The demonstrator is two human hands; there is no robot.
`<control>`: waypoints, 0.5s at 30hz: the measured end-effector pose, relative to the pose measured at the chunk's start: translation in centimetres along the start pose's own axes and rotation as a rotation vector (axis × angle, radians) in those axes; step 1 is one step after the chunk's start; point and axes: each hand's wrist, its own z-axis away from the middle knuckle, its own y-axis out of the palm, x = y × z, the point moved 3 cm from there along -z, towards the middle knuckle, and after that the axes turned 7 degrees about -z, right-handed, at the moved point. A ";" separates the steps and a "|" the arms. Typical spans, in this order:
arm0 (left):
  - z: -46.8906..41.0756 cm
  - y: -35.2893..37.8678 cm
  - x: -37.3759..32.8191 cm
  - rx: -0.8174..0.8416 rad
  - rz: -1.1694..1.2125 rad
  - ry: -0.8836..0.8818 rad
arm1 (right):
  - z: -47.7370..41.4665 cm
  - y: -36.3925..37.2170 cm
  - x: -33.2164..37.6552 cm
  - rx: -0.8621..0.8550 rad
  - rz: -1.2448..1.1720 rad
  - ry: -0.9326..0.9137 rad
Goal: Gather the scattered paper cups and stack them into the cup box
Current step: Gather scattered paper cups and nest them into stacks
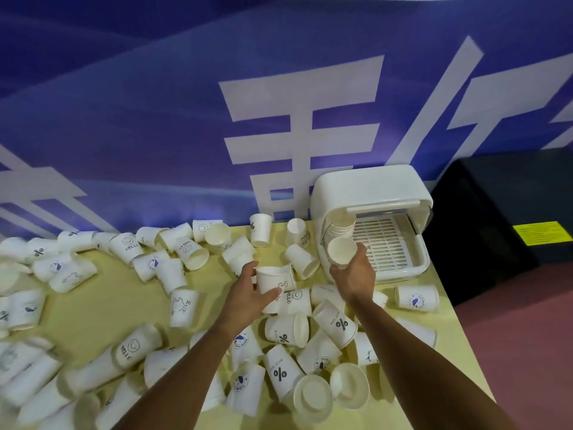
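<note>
2 grips at once
Left hand [248, 293] fingers clamp a cup [274, 282]; right hand [353, 274] clamps a second cup [341, 252] before the cup box [372, 187] (scattered cups [296, 301] read "HELLO", "NICE DAY").

Bare table [93, 308] at 10 o'clock gives free passage. At 12 o'clock cups [335, 325] crowd up to the box [372, 187] at 1 o'clock; its mouth is open, a stack [341, 226] filling its left

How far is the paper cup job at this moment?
Done: a short stack of white paper cups sits inside the white plastic cup box. In hand: the right hand holds one cup at the box's opening, and the left hand grips another cup. Left: dozens of cups lie scattered on the yellow table.
</note>
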 end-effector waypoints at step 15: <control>-1.3 -1.5 0.2 0.000 0.004 -0.008 | 3.1 -0.6 3.4 -0.177 0.136 -0.221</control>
